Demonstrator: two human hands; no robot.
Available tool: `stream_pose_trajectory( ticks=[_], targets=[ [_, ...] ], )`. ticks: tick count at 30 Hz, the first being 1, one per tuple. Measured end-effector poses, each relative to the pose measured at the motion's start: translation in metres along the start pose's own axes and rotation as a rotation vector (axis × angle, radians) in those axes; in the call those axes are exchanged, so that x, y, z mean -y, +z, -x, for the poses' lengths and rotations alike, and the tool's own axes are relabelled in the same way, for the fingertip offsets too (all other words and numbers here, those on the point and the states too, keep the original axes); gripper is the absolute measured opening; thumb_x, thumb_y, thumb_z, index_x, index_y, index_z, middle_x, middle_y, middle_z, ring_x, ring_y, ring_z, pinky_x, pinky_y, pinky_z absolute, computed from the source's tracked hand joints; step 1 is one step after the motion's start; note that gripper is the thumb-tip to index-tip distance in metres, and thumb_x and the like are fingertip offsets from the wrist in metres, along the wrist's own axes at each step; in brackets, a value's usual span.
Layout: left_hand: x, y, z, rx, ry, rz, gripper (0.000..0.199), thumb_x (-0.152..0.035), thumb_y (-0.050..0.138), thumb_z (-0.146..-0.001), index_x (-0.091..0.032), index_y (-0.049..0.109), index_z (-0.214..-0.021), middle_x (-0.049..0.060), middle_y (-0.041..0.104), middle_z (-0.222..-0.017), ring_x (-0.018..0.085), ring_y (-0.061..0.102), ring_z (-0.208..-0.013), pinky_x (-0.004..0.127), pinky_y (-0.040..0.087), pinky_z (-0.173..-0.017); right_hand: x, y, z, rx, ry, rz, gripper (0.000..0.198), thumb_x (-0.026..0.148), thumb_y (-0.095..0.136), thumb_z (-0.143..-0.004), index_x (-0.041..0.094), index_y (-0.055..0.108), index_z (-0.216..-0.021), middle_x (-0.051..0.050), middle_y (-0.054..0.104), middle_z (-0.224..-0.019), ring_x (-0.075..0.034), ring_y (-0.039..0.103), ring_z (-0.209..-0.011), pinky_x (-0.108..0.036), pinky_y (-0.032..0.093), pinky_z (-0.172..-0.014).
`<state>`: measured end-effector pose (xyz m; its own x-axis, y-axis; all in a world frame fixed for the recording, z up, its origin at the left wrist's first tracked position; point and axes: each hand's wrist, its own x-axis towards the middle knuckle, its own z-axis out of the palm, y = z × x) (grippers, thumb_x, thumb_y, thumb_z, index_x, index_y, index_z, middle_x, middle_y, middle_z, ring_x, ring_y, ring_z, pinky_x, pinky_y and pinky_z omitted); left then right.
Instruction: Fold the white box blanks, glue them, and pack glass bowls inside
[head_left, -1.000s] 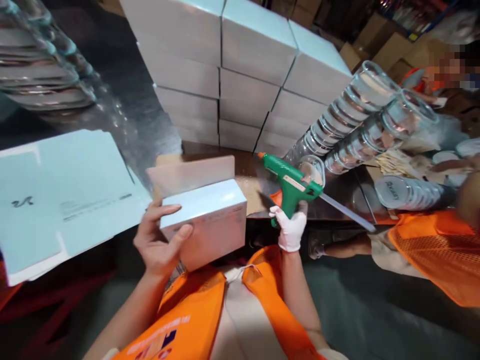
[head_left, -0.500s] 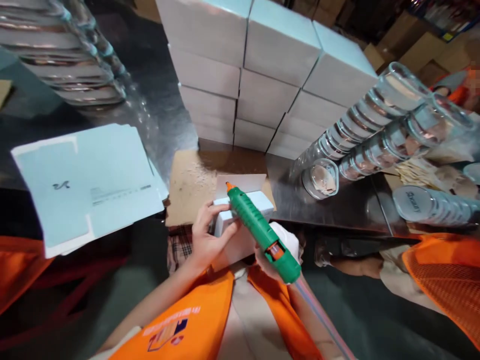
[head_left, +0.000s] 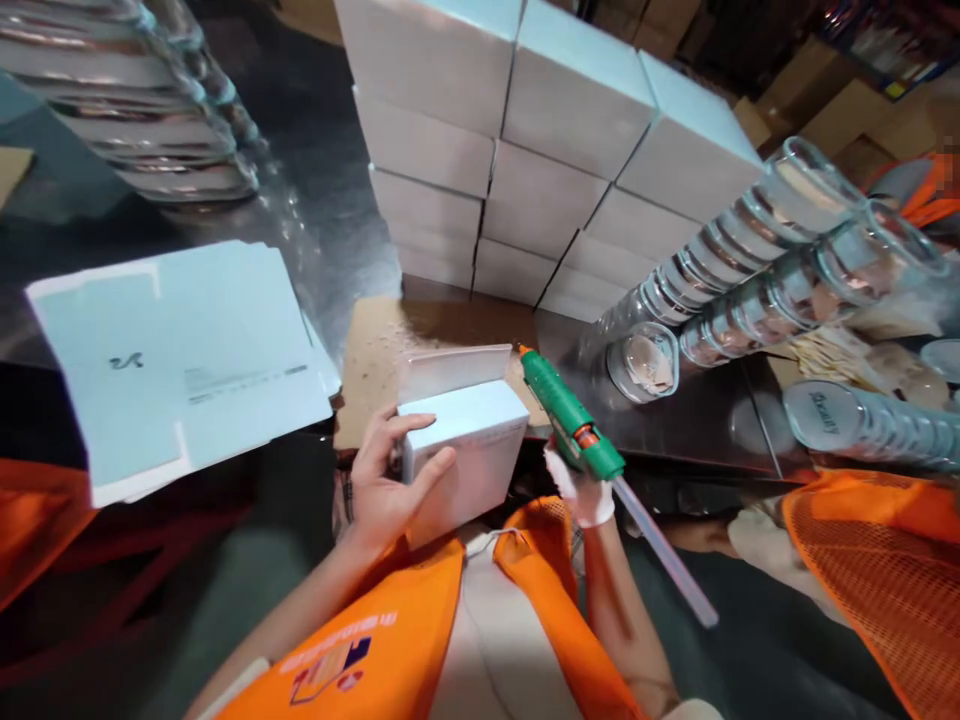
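- Dark metal worktop carried a wall of stacked white boxes; clear containers stood in columns to the right, flat printed sheets lay to the left.
- Single white carton was found at the near edge of the worktop, before the person's orange vest, its far flap raised. I could not tell whether its underside was supported.
- Left hand, bare, gripped the carton's left end, thumb on the near face, fingers over the top.
- Right hand, in a white glove, was closed around a green glue gun; its finger on the trigger side was hidden from me.
- Orange nozzle stood just beyond the carton's right end, apart from the flap, above a cardboard sheet.
- Risks, in my judgement: a stray drip could mark the carton if the nozzle swung back over it; bare fingers could be burned by the same swing; a loose left grip could let the carton tilt; the long glue stick could catch the right forearm.
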<state>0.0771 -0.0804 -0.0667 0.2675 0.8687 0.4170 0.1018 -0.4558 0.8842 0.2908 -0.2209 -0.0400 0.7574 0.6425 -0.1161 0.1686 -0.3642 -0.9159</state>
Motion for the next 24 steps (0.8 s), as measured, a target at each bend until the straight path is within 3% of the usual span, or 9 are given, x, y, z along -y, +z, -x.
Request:
stream_pose_trajectory(
  ticks=[5, 8, 11, 14, 17, 20, 22, 24],
  targets=[
    [0.003, -0.006, -0.006, -0.014, -0.066, 0.064, 0.031, -0.041, 0.085, -0.084, -0.024, 0.075, -0.108, 0.006, 0.069, -0.121, 0.020, 0.069, -0.106, 0.026, 0.054, -0.083, -0.005, 0.021, -0.050, 0.091, 0.172, -0.094, 0.064, 0.072, 0.060, -0.084, 0.014, 0.079, -0.105, -0.008, 0.078, -0.073, -0.020, 0.067, -0.051, -0.033, 0.057, -0.050],
    [-0.001, -0.007, -0.010, -0.014, -0.089, 0.115, 0.032, -0.045, 0.084, -0.084, -0.023, 0.074, -0.105, 0.006, 0.069, -0.117, 0.019, 0.069, -0.099, 0.026, 0.054, -0.078, -0.004, 0.018, -0.071, 0.127, 0.251, -0.083, 0.068, 0.071, 0.047, -0.094, 0.011, 0.079, -0.097, -0.012, 0.079, -0.073, -0.024, 0.073, -0.057, -0.034, 0.060, -0.053],
    [-0.004, -0.007, -0.013, 0.011, -0.115, 0.177, 0.034, -0.047, 0.084, -0.083, -0.023, 0.073, -0.104, 0.005, 0.070, -0.108, 0.018, 0.068, -0.090, 0.025, 0.053, -0.072, 0.006, -0.002, -0.073, 0.067, 0.295, 0.036, 0.056, 0.065, 0.057, -0.094, 0.015, 0.077, -0.082, -0.007, 0.073, -0.060, -0.023, 0.073, -0.061, -0.032, 0.061, -0.060],
    [-0.008, -0.002, -0.014, 0.067, -0.116, 0.249, 0.036, -0.051, 0.084, -0.082, -0.023, 0.074, -0.102, 0.005, 0.070, -0.103, 0.019, 0.069, -0.090, 0.026, 0.054, -0.073, 0.029, -0.012, -0.061, 0.005, 0.135, 0.005, 0.044, 0.061, 0.075, -0.084, 0.018, 0.080, -0.095, -0.004, 0.080, -0.077, -0.022, 0.076, -0.076, -0.031, 0.062, -0.074],
    [-0.012, 0.005, -0.013, 0.132, -0.101, 0.297, 0.038, -0.055, 0.084, -0.082, -0.023, 0.074, -0.100, 0.007, 0.071, -0.107, 0.022, 0.071, -0.101, 0.028, 0.056, -0.081, 0.050, 0.001, -0.051, 0.220, -0.032, -0.232, 0.053, 0.055, 0.088, -0.072, 0.021, 0.081, -0.111, -0.006, 0.083, -0.108, -0.026, 0.078, -0.099, -0.038, 0.063, -0.090],
    [-0.012, 0.012, -0.013, 0.163, -0.112, 0.296, 0.041, -0.059, 0.083, -0.082, -0.023, 0.071, -0.098, 0.012, 0.072, -0.121, 0.030, 0.068, -0.124, 0.034, 0.057, -0.094, 0.054, 0.012, -0.050, 0.316, -0.026, -0.392, 0.056, 0.055, 0.095, -0.065, 0.022, 0.080, -0.109, -0.005, 0.083, -0.111, -0.028, 0.077, -0.106, -0.043, 0.062, -0.098],
    [-0.008, 0.014, -0.015, 0.152, -0.127, 0.357, 0.042, -0.057, 0.083, -0.084, -0.026, 0.066, -0.106, 0.013, 0.070, -0.129, 0.032, 0.067, -0.131, 0.038, 0.058, -0.099, 0.049, 0.009, -0.049, 0.323, -0.099, -0.387, 0.058, 0.067, 0.089, -0.071, 0.022, 0.080, -0.107, -0.006, 0.082, -0.111, -0.028, 0.076, -0.108, -0.044, 0.061, -0.101],
    [-0.004, 0.015, -0.017, 0.144, -0.116, 0.504, 0.046, -0.050, 0.082, -0.088, -0.034, 0.057, -0.122, 0.008, 0.071, -0.125, 0.029, 0.072, -0.125, 0.040, 0.061, -0.098, 0.045, 0.000, -0.045, 0.448, -0.243, -0.325, 0.070, 0.086, 0.070, -0.080, 0.022, 0.081, -0.105, -0.010, 0.080, -0.120, -0.029, 0.074, -0.116, -0.047, 0.058, -0.106]
  ],
)
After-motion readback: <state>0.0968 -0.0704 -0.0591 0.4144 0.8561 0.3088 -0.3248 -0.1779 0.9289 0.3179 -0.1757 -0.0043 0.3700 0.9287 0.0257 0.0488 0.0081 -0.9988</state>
